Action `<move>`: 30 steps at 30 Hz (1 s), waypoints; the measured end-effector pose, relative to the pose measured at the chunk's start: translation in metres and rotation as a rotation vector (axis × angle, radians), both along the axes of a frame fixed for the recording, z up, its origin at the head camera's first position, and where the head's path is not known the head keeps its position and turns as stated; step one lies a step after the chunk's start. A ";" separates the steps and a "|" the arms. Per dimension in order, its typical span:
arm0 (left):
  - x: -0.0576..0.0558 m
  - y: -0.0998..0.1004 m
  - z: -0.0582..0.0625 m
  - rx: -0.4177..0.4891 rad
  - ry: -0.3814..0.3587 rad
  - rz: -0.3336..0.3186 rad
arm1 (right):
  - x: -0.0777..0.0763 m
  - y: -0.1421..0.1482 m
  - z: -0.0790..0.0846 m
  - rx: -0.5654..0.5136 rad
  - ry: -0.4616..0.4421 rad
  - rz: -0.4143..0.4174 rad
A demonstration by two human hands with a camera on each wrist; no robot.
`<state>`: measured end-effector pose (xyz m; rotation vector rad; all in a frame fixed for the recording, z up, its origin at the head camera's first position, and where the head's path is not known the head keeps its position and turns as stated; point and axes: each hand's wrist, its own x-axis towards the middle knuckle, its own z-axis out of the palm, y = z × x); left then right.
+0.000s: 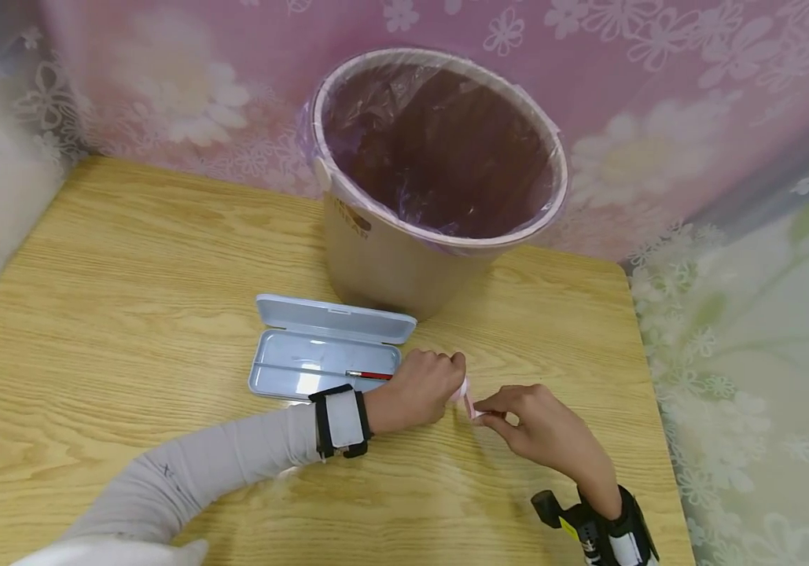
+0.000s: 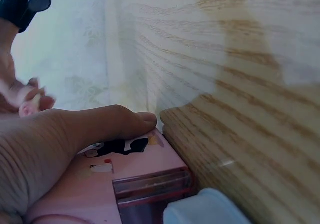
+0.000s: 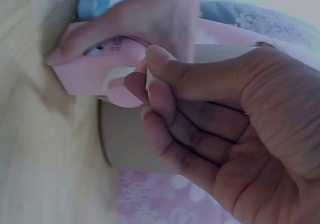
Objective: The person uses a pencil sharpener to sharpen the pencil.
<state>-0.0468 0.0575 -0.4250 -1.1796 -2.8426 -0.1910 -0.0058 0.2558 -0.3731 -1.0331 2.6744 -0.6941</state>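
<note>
From where I stand, the person's left hand grips a pink, boxy container with penguin prints and a reddish see-through window, its thumb laid across the printed face, probably to brace it against any pull from the other side. The right hand pinches a small pink-and-white piece between thumb and forefinger, a light hold that seems suited to something so little; it is too blurred to name.

The box lies inside the left grip, its far end facing the right hand; I cannot tell whether it rests on the wood-grain table. The small piece sits right at the right fingertips, between the two hands.

The pale blue plastic case lies open beside the left hand, presumably for easy reach, with a slim red-and-silver tool inside. Behind it stands a beige, plastic-lined bin.
</note>
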 end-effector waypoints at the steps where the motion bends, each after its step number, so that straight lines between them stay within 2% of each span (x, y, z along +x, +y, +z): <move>1: 0.000 0.000 0.000 0.000 0.000 -0.002 | 0.000 0.000 0.003 -0.008 0.026 -0.006; 6: 0.000 -0.001 -0.001 -0.003 0.010 -0.005 | -0.010 0.001 0.010 -0.078 0.108 -0.002; 15: 0.000 -0.002 -0.002 0.018 0.031 -0.014 | -0.039 0.005 0.012 -0.070 0.062 -0.037; 18: 0.001 -0.001 -0.002 0.007 0.034 -0.013 | -0.049 0.004 0.002 -0.070 0.067 -0.051; 22: 0.004 0.002 -0.004 0.003 0.021 -0.015 | -0.060 0.004 -0.030 -0.028 0.010 -0.047; 26: 0.005 0.004 -0.005 0.009 0.006 -0.015 | -0.059 0.006 -0.058 -0.023 -0.112 -0.029; 30: 0.002 0.002 -0.003 -0.002 0.020 0.011 | -0.052 0.004 -0.066 -0.060 -0.157 -0.035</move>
